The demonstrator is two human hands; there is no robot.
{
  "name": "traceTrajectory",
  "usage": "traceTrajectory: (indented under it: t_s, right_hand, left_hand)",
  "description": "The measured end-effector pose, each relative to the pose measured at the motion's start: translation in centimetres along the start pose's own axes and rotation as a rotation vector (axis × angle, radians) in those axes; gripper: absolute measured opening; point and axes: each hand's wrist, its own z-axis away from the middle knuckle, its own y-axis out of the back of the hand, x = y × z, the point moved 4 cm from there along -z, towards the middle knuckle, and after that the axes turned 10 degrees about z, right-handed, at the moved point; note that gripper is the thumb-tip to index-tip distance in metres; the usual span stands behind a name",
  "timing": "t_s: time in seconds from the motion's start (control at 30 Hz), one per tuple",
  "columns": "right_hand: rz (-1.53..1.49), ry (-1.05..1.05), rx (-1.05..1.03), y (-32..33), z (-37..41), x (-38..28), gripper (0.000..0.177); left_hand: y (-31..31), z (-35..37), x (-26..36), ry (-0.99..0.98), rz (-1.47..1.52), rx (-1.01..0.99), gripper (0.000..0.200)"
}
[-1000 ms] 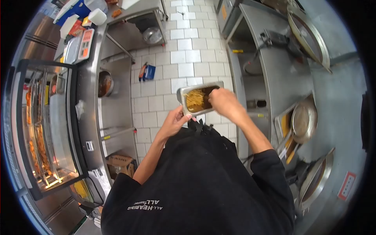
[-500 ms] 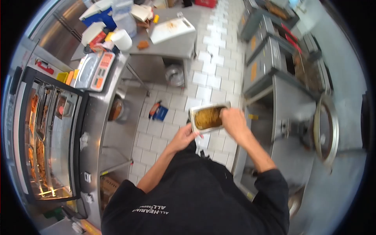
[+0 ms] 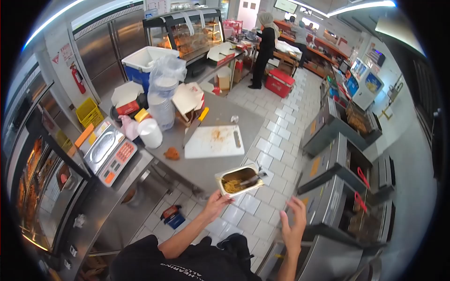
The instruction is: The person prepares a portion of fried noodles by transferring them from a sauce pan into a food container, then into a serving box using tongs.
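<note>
My left hand (image 3: 216,205) grips the near left corner of a small rectangular metal pan (image 3: 248,189), thumb and fingers at its rim. Yellowish-brown food (image 3: 233,185) lies inside the pan, and a metal utensil (image 3: 255,179) leans on its right end. Held out in front of me, the pan overlaps the table corner and the tiled floor in this view. To the right of the pan, my right hand (image 3: 294,222) is raised with its fingers apart, holding nothing.
Ahead, a steel table (image 3: 187,169) carries a white cutting board (image 3: 218,144), a yellow-handled knife (image 3: 203,114) and stacked plastic tubs (image 3: 161,103). A scale (image 3: 110,152) stands left. Fryers (image 3: 323,164) line the right. A person (image 3: 266,51) in black stands farther back.
My right hand has come out of the pan and moved right, its fingers opening. The utensil now shows in the pan. My view has tilted up, taking in more of the kitchen.
</note>
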Motion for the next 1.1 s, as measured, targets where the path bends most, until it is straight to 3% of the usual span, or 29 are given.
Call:
traceTrajectory:
  t_s: [0.1,0.23,0.3,0.37,0.4,0.47,0.6,0.67,0.77,0.8,0.83,0.9,0.97,1.03,1.1]
  right_hand:
    - [-0.103,-0.321,0.113,-3.5,1.1,12.6,0.013]
    - [-0.121,-0.501,-0.178,-9.8,5.4,26.5,0.01]
    - [-0.416,-0.818,-0.414,-13.5,7.1,33.1,0.019]
    - [-0.296,-0.742,-0.658,-16.7,6.4,38.5,0.024]
    - [-0.297,-0.72,-0.661,-17.9,3.5,40.4,0.024]
    - [-0.328,-0.729,-0.911,-19.9,-0.6,43.3,0.027]
    - [-0.337,-0.666,-0.998,-24.6,-10.6,51.6,0.026]
    - [-0.314,-0.853,-1.001,-26.8,-15.1,56.4,0.026]
    - [-0.119,-0.925,-1.08,-28.4,-20.4,64.3,0.023]
    - [-0.151,-0.966,-0.992,-28.6,-21.7,66.7,0.023]
    - [-0.184,-1.004,-0.905,-28.7,-22.7,69.2,0.023]
    - [-0.293,-1.136,-0.936,-28.5,-24.7,73.6,0.023]
    - [-0.293,-0.946,-0.945,-27.1,-28.2,74.2,0.022]
    - [-0.269,-0.91,-0.981,-30.4,-30.5,83.8,0.023]
    - [-0.232,-0.878,-1.038,-34.7,-31.9,91.3,0.027]
  left_hand:
    - [2.2,-9.7,2.0,-0.125,-0.086,0.119,0.027]
    - [4.4,-21.2,5.4,-0.333,0.02,0.275,0.024]
    - [5.9,-26.8,7.0,-0.443,0.083,0.338,0.021]
    - [7.6,-31.2,7.8,-0.512,0.118,0.374,0.02]
    - [8.4,-33.5,8.7,-0.543,0.095,0.455,0.02]
    - [10.0,-36.8,9.8,-0.579,0.08,0.557,0.02]
    - [16.5,-40.7,8.3,-0.675,0.124,0.618,0.022]
    - [16.6,-42.0,7.7,-0.746,0.21,0.621,0.023]
    - [17.2,-42.5,7.1,-0.744,0.095,0.705,0.023]
    - [16.8,-42.8,7.0,-0.766,0.104,0.723,0.023]
    - [16.2,-42.8,7.1,-0.789,0.085,0.803,0.024]
    - [13.8,-42.9,7.5,-0.827,0.071,0.906,0.025]
    - [11.4,-43.5,7.0,-0.803,0.051,1.121,0.032]
    - [12.0,-44.1,4.1,-0.924,0.35,1.31,0.046]
    - [9.8,-46.0,2.2,-1.036,0.459,1.728,0.049]
